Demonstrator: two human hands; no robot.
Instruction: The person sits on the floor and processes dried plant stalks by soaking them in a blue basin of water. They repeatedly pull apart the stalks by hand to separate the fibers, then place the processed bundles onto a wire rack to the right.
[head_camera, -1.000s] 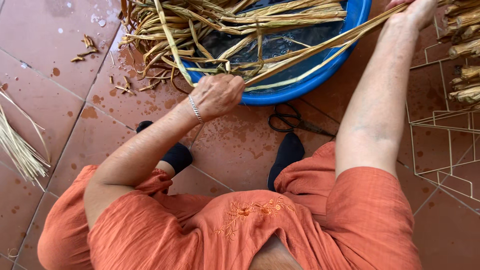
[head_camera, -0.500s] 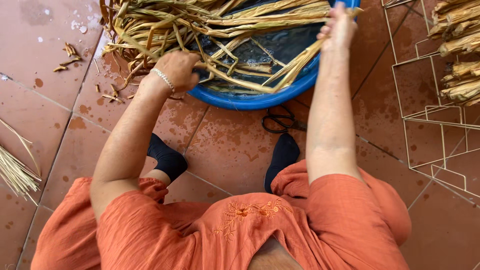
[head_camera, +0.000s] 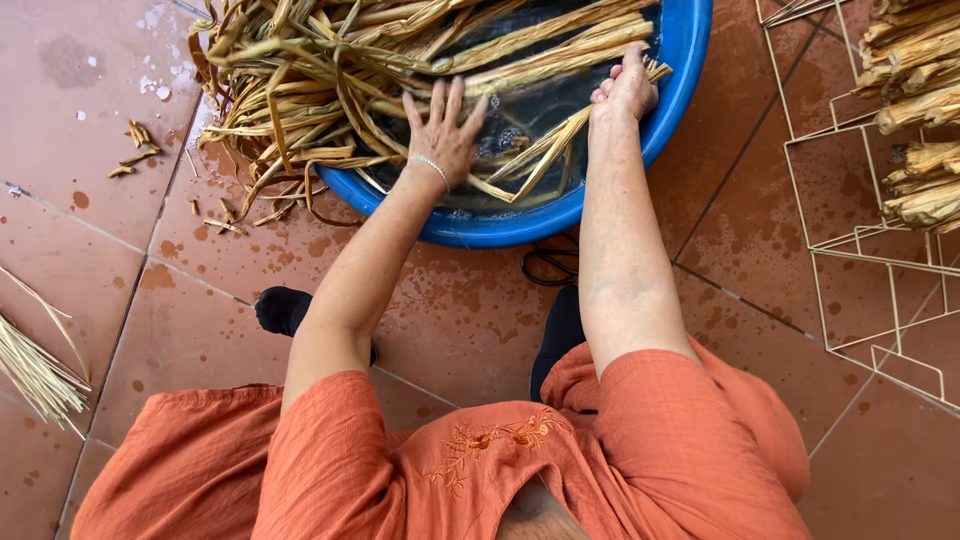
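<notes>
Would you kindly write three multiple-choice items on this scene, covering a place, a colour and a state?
1. Where does the wire rack stand? A. at the frame's right B. inside the basin C. at the frame's left
2. What colour is the basin? A. red B. blue C. white
3. How is the left hand? A. clenched in a fist B. holding scissors C. fingers spread over the leaf strips

Answers: 1 A, it stands on the tiles to the right of the basin. 2 B, its rim is blue. 3 C, the fingers fan out flat; the right hand closes its grip on strips.
</notes>
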